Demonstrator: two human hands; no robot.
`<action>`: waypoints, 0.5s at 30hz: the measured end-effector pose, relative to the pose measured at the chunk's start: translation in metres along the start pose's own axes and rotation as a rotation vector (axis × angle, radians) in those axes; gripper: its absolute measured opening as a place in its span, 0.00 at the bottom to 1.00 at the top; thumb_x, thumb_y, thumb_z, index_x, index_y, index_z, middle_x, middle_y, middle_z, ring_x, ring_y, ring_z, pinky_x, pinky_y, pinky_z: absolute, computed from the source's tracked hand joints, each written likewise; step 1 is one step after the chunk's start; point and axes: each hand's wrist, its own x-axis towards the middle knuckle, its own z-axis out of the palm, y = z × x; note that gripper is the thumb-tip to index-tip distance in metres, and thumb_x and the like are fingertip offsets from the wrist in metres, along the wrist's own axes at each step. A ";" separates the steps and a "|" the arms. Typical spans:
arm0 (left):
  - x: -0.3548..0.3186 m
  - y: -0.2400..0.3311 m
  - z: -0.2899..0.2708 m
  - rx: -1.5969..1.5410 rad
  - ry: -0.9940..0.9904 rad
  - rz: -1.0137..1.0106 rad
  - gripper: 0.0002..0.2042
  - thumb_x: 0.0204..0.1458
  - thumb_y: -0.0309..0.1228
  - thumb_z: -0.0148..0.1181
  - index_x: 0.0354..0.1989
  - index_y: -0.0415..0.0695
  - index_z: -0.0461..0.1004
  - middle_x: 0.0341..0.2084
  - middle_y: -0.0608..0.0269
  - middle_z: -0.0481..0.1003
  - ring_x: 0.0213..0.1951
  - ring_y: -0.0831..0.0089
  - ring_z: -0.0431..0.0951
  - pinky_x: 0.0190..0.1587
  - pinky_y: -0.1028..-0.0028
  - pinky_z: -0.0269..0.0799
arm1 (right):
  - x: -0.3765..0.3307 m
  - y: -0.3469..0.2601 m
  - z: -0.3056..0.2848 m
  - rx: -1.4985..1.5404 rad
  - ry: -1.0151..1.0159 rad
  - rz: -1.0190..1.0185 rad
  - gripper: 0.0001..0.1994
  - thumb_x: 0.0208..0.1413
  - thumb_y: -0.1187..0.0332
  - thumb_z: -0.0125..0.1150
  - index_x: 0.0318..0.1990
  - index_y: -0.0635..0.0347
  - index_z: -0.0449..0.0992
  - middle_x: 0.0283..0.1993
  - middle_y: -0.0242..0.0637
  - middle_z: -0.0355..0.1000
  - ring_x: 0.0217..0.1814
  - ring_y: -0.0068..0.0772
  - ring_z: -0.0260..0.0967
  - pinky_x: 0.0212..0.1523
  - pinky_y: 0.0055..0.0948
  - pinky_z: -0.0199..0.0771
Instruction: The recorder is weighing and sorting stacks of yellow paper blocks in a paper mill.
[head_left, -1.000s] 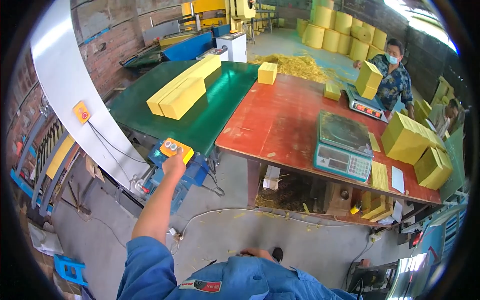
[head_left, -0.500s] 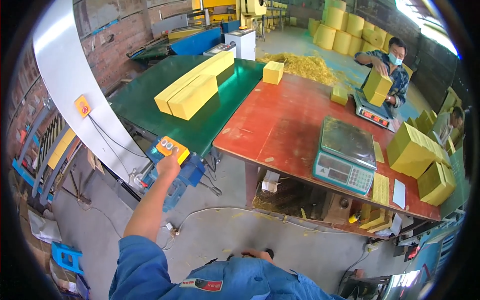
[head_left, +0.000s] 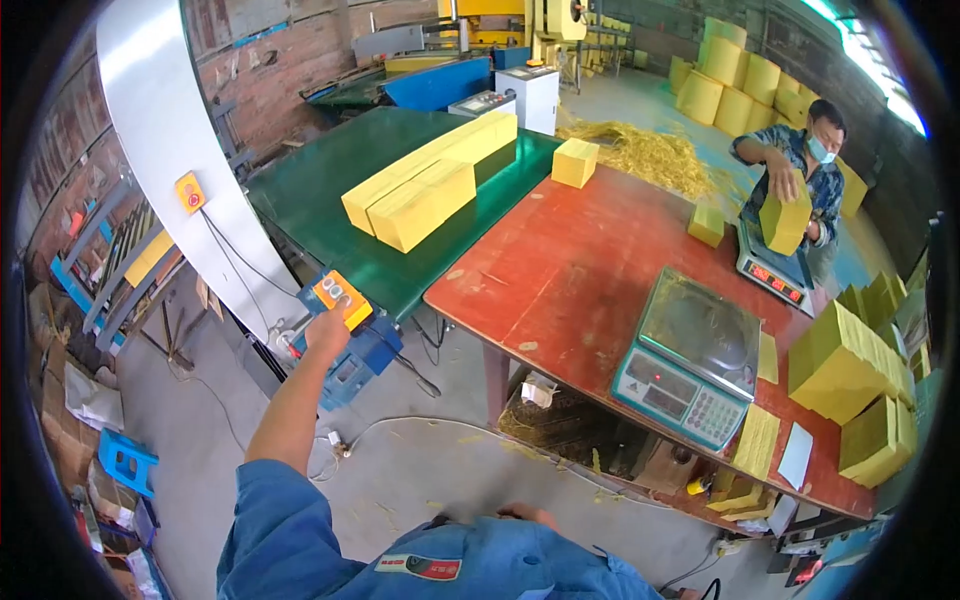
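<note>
My left hand [head_left: 327, 328] reaches forward onto an orange-yellow push-button control box [head_left: 350, 312] at the corner of the green table. One finger lies over its grey round buttons; the other fingers are mostly hidden. Below the box is a blue machine housing [head_left: 352, 368]. On the green table [head_left: 310, 190] lie a long row of yellow block stacks [head_left: 440, 150] and a shorter row [head_left: 425, 205] against it. Only a sliver of my right hand [head_left: 528, 514] shows beyond my blue jacket, low and close to my body. Its fingers cannot be made out.
A red table [head_left: 530, 270] adjoins on the right, with a digital scale [head_left: 690, 360], a single yellow block [head_left: 575, 163] and yellow stacks [head_left: 840, 360]. Across it, a co-worker [head_left: 825, 170] handles a block on another scale [head_left: 770, 270]. A cable [head_left: 420, 420] crosses the floor.
My view has turned slightly left, so everything sits further right. My left hand stays at the control box. The co-worker's block on the far scale now leans, with a hand on it.
</note>
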 end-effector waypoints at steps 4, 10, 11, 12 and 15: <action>0.012 -0.006 0.012 -0.005 0.030 0.014 0.27 0.53 0.28 0.50 0.63 0.64 0.64 0.38 0.49 0.79 0.42 0.52 0.80 0.44 0.55 0.74 | -0.003 0.012 -0.016 0.043 0.037 0.018 0.15 0.59 0.60 0.58 0.50 0.54 0.77 0.45 0.45 0.78 0.49 0.38 0.77 0.50 0.30 0.73; 0.011 -0.016 0.013 -0.057 0.055 0.013 0.27 0.51 0.28 0.53 0.62 0.65 0.66 0.41 0.50 0.78 0.44 0.50 0.78 0.45 0.54 0.73 | -0.023 0.035 -0.030 0.149 0.186 0.085 0.15 0.59 0.60 0.58 0.50 0.54 0.78 0.45 0.45 0.78 0.49 0.39 0.77 0.50 0.31 0.73; 0.011 -0.015 0.014 -0.046 0.059 0.013 0.27 0.51 0.28 0.53 0.62 0.65 0.66 0.41 0.50 0.78 0.44 0.50 0.78 0.45 0.54 0.73 | -0.024 0.036 -0.033 0.160 0.199 0.088 0.15 0.59 0.60 0.58 0.50 0.54 0.78 0.45 0.45 0.78 0.49 0.39 0.77 0.50 0.31 0.73; 0.012 -0.012 0.012 -0.034 0.063 0.009 0.28 0.51 0.28 0.53 0.62 0.65 0.66 0.42 0.50 0.78 0.45 0.50 0.78 0.45 0.54 0.73 | -0.024 0.037 -0.034 0.168 0.209 0.089 0.15 0.59 0.60 0.58 0.50 0.54 0.78 0.45 0.45 0.78 0.49 0.39 0.77 0.50 0.31 0.73; 0.009 0.013 0.000 -0.100 0.001 -0.037 0.29 0.51 0.27 0.56 0.64 0.58 0.64 0.47 0.45 0.76 0.49 0.48 0.76 0.50 0.56 0.70 | -0.028 0.042 -0.037 0.187 0.224 0.099 0.15 0.59 0.60 0.58 0.50 0.54 0.78 0.45 0.45 0.78 0.49 0.39 0.77 0.50 0.31 0.73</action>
